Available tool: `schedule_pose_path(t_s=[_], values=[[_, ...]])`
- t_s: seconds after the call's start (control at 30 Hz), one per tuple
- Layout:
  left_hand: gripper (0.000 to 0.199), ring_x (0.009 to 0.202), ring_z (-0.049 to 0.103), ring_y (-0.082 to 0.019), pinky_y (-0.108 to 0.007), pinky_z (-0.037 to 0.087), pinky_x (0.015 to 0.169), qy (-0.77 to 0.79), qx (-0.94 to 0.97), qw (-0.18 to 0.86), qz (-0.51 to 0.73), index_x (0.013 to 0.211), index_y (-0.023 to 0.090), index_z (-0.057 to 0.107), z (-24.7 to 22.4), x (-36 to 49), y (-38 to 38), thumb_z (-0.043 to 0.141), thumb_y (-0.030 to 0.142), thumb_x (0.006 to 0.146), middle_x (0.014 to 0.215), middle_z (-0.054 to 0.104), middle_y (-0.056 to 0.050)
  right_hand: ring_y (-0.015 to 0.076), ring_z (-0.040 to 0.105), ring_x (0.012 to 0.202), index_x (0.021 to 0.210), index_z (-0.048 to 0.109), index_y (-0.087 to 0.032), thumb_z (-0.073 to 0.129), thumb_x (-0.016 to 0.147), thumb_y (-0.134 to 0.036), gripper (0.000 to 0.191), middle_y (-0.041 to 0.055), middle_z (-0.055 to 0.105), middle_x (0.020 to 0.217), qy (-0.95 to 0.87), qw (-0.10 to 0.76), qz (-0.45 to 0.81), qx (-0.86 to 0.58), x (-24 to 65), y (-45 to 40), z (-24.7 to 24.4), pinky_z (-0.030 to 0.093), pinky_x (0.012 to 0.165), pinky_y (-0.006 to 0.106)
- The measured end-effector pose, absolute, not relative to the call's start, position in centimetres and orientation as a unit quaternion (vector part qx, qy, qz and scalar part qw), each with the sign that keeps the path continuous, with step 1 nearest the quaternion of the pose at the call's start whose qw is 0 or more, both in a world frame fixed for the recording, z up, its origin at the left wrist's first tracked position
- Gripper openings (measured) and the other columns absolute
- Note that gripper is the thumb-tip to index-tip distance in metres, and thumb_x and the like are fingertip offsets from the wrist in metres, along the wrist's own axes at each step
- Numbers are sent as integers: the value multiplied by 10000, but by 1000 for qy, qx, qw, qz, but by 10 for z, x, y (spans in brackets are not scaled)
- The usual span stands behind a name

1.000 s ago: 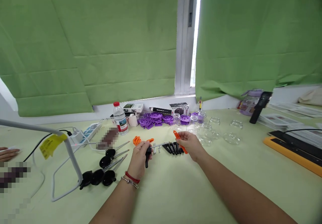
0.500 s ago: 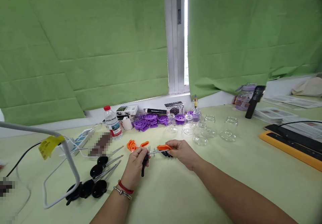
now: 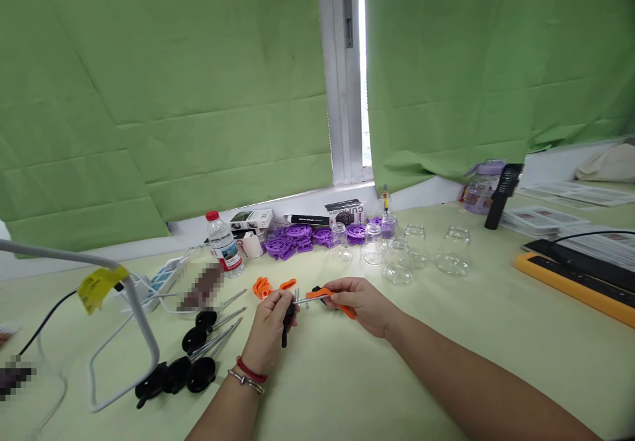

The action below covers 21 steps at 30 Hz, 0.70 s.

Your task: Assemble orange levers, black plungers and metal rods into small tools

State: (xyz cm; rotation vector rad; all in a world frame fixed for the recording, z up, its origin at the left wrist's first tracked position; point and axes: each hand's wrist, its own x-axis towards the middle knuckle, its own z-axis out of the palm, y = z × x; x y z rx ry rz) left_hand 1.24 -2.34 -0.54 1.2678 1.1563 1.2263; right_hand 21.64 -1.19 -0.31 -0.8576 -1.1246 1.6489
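Note:
My left hand (image 3: 274, 315) is closed round a black part (image 3: 285, 325) with a thin metal rod (image 3: 306, 300) that points right. The rod's far end meets an orange piece (image 3: 342, 304), which my right hand (image 3: 358, 302) pinches. Behind my hands lie other orange pieces (image 3: 261, 287). Small metal screws (image 3: 298, 295) and something black are on the table between my hands, partly hidden. Left of my left hand lie several black round parts with metal rods (image 3: 201, 375).
A bottle with a red cap (image 3: 227, 246), small boxes (image 3: 252, 219) and purple parts (image 3: 297, 236) line the back. Several clear glass jars (image 3: 452, 256) stand at the right, near a yellow-and-black device (image 3: 575, 289). A white bent frame (image 3: 143, 319) rises at the left.
The orange piece in my right hand has turned, its right end now hanging lower toward me. The whole view has shifted slightly.

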Motion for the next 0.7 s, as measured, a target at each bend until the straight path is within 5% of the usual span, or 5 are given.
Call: schedule_pose_path(t_s=[0.37,0.7], values=[[363,620,503,-129,-248,390,603,438,577,490,485,968,175,608,-7,12,-24,722,358,676,721,586,-18,156,612,774,795,696,-148,804,526,-287,321,43,686,816,-503,459,619,-391,215,-12,-7,470,784,319],[320,677,474,-149,-241,365,606,442,596,507,438,905,193,630,-8,10,-26,762,300,633,809,560,-33,165,616,809,830,696,-143,787,568,-310,325,57,693,840,-541,452,608,-366,215,-14,-6,471,811,334]])
